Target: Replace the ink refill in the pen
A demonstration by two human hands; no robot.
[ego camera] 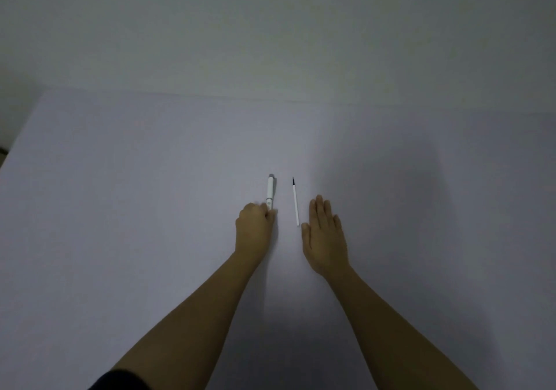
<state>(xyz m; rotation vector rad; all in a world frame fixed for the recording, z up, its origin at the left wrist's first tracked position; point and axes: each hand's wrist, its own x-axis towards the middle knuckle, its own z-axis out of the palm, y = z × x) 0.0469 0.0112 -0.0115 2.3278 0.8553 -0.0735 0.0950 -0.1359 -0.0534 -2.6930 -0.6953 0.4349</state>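
- Two hands down on the pale table (120, 209), and I see the left hand (254, 228) curled, fingers closed round the near end of the white pen (271, 192).
- My read: that grip is there to lift it for opening.
- Right hand (325, 239) lies flat, fingers together, holding nothing, just beside the refill (295, 203).
- Pen and refill lie near-parallel, long axes running away from me, the refill's dark tip at the far end.

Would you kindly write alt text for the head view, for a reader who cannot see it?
A person's left hand closes on the near end of a white pen lying on a pale table. A thin refill lies apart to its right, beside the flat, open right hand.
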